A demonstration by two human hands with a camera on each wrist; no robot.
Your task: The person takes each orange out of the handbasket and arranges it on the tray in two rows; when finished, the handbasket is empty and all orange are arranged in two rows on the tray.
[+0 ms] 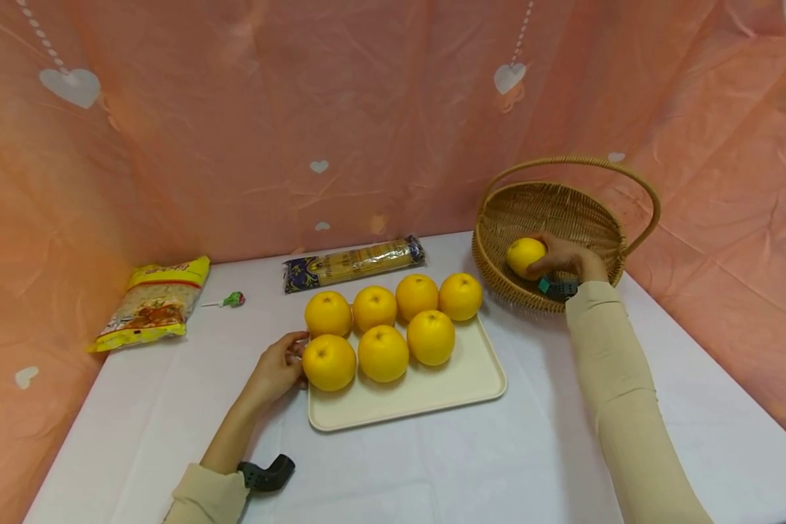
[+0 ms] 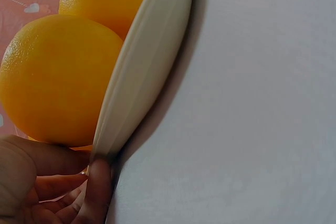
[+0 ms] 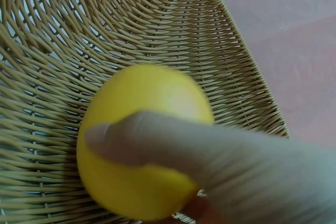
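In the head view my right hand [image 1: 563, 256] grips a yellow-orange orange [image 1: 525, 256] inside the wicker basket [image 1: 550, 200]. The right wrist view shows the thumb laid across that orange [image 3: 142, 182], with woven wicker around it. At the left end of a cream tray [image 1: 406, 407], my left hand [image 1: 280, 370] pinches the rim between thumb and fingers, as the left wrist view shows. Several oranges stand in two rows on the tray; the nearest orange [image 1: 329, 362] is right beside the left fingers.
A pack of dry noodles [image 1: 356, 265] lies behind the tray. Left of it are a lollipop [image 1: 234, 299] and a yellow snack bag [image 1: 153, 302]. The basket's tall handle [image 1: 579, 161] arches over its opening. A pink curtain [image 1: 367, 131] hangs behind the white table [image 1: 498, 466].
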